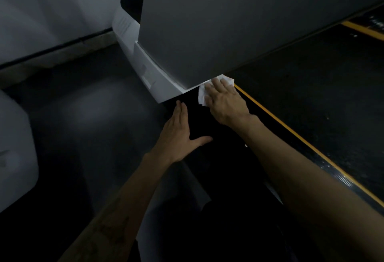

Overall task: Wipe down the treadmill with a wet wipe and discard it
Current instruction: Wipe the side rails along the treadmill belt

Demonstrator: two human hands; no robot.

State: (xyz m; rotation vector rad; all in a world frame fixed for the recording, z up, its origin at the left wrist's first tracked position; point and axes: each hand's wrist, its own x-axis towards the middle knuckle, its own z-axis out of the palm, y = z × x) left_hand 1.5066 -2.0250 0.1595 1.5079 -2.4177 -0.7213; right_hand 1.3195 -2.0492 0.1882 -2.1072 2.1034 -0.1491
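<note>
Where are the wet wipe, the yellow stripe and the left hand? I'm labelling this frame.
wet wipe [202, 95]: head view, white edge showing left of the fingers.
yellow stripe [291, 130]: head view, mid-length beside the belt.
left hand [180, 135]: head view, back of the hand.
</note>
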